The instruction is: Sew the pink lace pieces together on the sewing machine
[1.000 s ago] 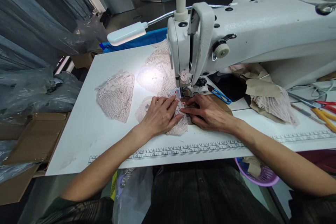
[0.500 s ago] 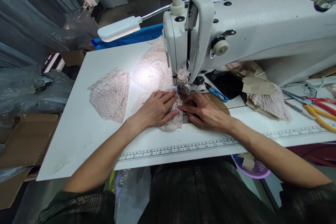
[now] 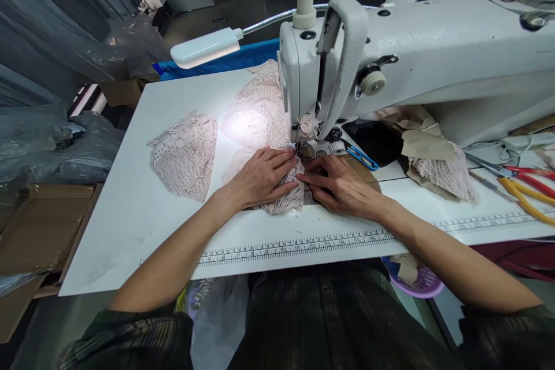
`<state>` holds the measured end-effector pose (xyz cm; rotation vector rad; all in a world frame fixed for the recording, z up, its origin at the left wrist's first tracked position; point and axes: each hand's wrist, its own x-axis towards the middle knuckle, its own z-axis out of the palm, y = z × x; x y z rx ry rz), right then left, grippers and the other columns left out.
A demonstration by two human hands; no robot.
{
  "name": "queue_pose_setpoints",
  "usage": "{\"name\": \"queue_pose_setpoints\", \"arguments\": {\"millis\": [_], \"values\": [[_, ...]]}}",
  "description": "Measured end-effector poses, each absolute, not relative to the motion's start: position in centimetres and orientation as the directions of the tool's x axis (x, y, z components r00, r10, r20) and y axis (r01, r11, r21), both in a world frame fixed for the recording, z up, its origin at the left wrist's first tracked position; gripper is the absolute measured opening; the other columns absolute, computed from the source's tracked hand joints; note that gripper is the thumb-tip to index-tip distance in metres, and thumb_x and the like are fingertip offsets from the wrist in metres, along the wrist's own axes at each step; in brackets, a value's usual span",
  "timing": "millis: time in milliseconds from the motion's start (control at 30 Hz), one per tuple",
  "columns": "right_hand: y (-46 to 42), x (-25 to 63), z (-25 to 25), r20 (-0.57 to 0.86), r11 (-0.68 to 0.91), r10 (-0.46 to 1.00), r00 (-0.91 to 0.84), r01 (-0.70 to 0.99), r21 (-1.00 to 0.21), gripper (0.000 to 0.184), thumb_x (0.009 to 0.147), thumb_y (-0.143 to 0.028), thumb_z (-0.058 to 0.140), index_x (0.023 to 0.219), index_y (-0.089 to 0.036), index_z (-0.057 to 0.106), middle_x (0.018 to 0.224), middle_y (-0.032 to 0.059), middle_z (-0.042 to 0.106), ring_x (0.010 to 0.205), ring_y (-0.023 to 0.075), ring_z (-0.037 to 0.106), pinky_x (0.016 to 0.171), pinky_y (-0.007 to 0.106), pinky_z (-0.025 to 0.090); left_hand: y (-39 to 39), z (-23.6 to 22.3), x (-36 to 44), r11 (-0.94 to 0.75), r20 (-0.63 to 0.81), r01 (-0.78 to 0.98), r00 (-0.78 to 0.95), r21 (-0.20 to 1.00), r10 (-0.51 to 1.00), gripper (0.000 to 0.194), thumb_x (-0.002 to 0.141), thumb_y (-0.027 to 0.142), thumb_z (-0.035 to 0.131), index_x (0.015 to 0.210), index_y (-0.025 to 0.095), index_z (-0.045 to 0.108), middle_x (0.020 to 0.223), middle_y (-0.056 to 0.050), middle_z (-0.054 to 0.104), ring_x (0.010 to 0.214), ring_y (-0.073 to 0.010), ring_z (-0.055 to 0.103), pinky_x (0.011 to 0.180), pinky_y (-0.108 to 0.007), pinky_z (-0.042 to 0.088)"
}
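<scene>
Pale pink lace fabric [image 3: 286,203] lies under the needle area of a white sewing machine [image 3: 299,87]. My left hand [image 3: 264,176] rests flat on this lace, fingers stretched toward the presser foot [image 3: 303,150]. Just to the right, my right hand [image 3: 342,188] has its fingers bent, with the index fingertip on the lace's right edge; the grip looks like a pinch, and the thumb is partly hidden. More pink lace [image 3: 260,98] spreads behind my left hand, lit by a lamp [image 3: 206,48]. A separate lace piece [image 3: 186,156] sits on the table to the left.
Blue-handled snips [image 3: 362,157] and a dark flat object [image 3: 379,141] lie right of the needle. Further right are lace with brown paper [image 3: 427,144] and yellow-handled scissors [image 3: 526,199]. A printed ruler [image 3: 299,248] follows the table's front edge. Below hangs a purple basket [image 3: 418,283].
The whole view has shifted slightly, with the machine now a little further right in the picture. Both hands keep nearly the same place on the lace.
</scene>
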<state>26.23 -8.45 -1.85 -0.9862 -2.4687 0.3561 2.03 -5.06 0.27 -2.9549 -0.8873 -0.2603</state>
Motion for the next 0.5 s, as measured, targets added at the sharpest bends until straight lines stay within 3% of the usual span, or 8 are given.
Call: {"name": "queue_pose_setpoints", "arguments": {"millis": [500], "values": [[-8.46,26.17,-1.8,0.319,0.71,0.701,-0.638,0.587,-0.388,0.038,0.091,-0.022,0.051,0.124,-0.031,0.067,0.113,0.0101,0.058,0.109,0.0259,0.054,0.095,0.048,0.048,-5.5,0.19,2.21,-0.816,0.15,0.576,0.811,-0.045,0.565,0.049,0.1,0.043,0.039,0.135,0.011,0.053,0.143,-0.014,0.052,0.124,-0.0275,0.052,0.101,-0.041,0.038]]}}
